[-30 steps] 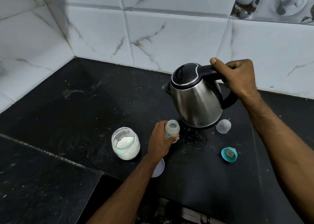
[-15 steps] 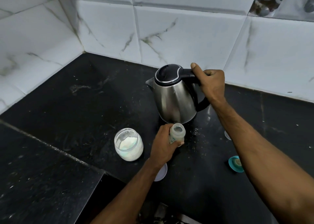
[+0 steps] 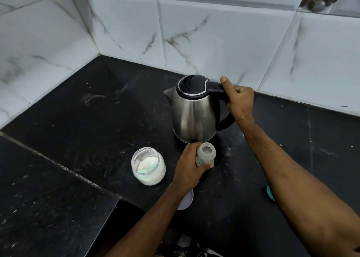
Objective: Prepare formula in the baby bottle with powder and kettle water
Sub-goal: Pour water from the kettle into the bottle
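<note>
White marble-veined tiles wrap the corner above the black speckled countertop [image 3: 101,108] I'm standing at. From my head view, the steel kettle [image 3: 193,116] with its black lid sits upright at about one o'clock from the centre of the counter, spout pointing toward nine o'clock. My right hand [image 3: 238,102] is wrapped round its black handle, thumb stretched along the top. Just at six o'clock of the kettle stands the uncapped baby bottle [image 3: 205,156], mouth open upward, and my left hand [image 3: 190,171] grips it round the body. At nine o'clock of the bottle, just beside my hand, the open glass jar of white powder [image 3: 148,166] stands upright. A white lid [image 3: 186,200] peeks from under my left wrist, and a teal piece [image 3: 270,192] shows past my right forearm.
</note>
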### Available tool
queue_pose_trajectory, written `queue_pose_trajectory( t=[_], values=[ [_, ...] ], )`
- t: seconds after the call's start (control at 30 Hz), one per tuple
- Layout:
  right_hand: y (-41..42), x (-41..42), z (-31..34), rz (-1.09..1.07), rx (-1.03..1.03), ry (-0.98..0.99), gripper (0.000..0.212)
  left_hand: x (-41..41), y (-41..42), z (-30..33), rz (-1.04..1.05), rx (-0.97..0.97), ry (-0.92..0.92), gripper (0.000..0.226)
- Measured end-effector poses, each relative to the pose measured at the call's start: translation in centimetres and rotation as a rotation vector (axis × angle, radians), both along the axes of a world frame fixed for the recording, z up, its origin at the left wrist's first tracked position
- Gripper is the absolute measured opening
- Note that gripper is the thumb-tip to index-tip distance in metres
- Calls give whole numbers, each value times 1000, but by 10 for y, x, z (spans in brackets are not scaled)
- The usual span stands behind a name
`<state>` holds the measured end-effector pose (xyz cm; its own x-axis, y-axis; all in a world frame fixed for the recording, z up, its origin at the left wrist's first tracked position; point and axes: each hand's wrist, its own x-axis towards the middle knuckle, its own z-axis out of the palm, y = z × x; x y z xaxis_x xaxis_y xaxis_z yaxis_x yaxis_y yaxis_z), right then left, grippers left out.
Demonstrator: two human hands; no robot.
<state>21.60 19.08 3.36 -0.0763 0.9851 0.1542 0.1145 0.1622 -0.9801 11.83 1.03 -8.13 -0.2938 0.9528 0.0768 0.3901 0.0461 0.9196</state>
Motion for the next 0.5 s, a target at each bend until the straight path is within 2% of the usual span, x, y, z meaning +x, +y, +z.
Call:
queue_pose_trajectory(
  t=[0.4,0.5],
  values=[
    [0,10,-4,4,28,12,85,-1,0,-3,1,-20,15,56],
    [-1,16,-6,42,57,-60,71,-1,0,-2,3,-9,23,55]
  ],
)
